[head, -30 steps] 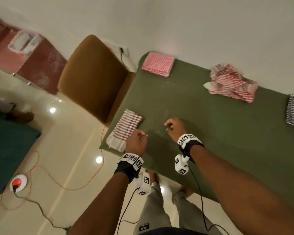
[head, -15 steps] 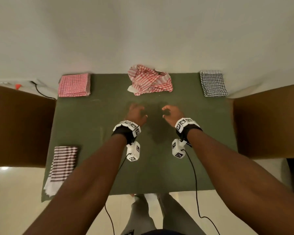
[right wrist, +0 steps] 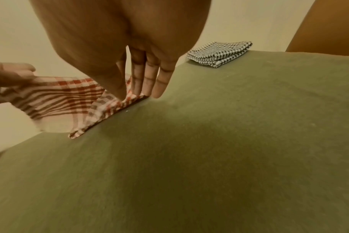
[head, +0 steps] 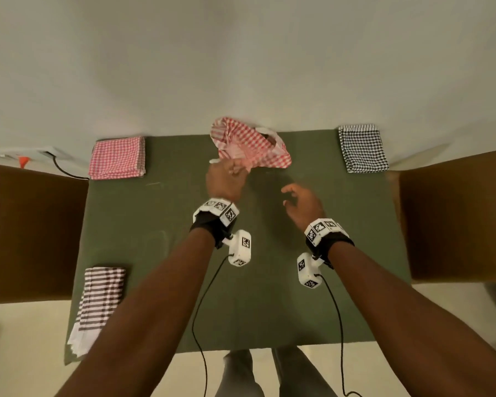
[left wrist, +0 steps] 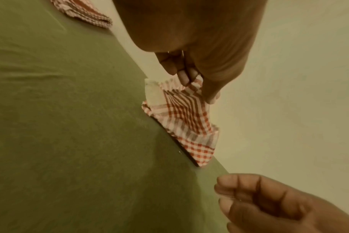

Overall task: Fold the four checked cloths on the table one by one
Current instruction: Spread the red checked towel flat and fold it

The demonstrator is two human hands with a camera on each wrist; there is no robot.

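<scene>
Desk (head: 161,224): covered in a green cloth and set against a pale wall; brown chairs are seen at its left (head: 32,233) and right (head: 455,216) sides.
Red checked cloth (head: 252,147): unfolded and crumpled, placed at the middle of the desk's far edge; one part is lifted off the surface, the rest is left lying on it.
Striped cloth (head: 98,305): folded, laid at the near left corner, with its white fringe hung slightly past the desk's edge.
Pink checked cloth (head: 118,157): folded, laid at the far left corner.
Black checked cloth (head: 362,149): folded, laid at the far right corner, well apart from the red one.
Left hand (head: 226,176): the near edge of the red checked cloth is pinched between thumb and fingers (left wrist: 184,77) and held raised above the desk.
Right hand (head: 304,204): nothing is held; the fingers (right wrist: 147,78) are kept loosely extended, pointed toward the red checked cloth, just short of its near right corner. In the right wrist view the fingertips are seen close beside the cloth's edge; whether it is touched cannot be told.
</scene>
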